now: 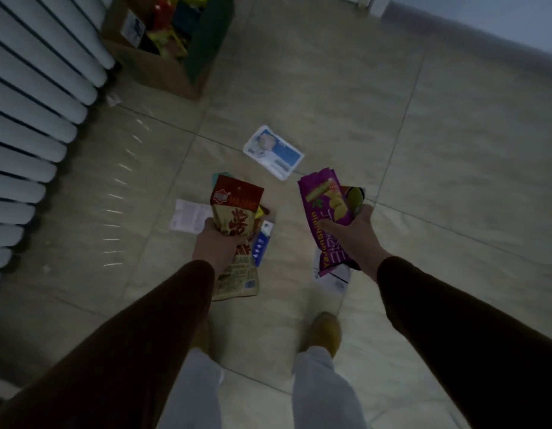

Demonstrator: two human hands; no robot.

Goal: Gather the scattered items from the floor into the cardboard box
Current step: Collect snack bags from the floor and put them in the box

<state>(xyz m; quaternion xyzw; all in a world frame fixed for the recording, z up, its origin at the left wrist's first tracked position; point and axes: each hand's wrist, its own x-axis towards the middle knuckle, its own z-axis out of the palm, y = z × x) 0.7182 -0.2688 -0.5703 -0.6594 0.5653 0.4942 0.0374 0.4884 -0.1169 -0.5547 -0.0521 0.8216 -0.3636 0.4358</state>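
My left hand (217, 244) grips a red and tan snack bag (236, 212), with other packets bunched behind it, one blue and white (262, 243). My right hand (353, 233) holds a purple snack packet (322, 209) together with a dark green packet (355, 196) and a white one (333, 278) underneath. On the tiles ahead lie a white and blue packet (273, 151) and a white paper slip (188, 216). The cardboard box (163, 71) stands at the top left, holding several colourful items.
A white radiator (36, 119) runs along the left side next to the box. A small white scrap (113, 99) lies by the radiator's foot. My feet in tan slippers (324, 332) stand on the tiled floor (392, 134). A wall edge crosses the top right.
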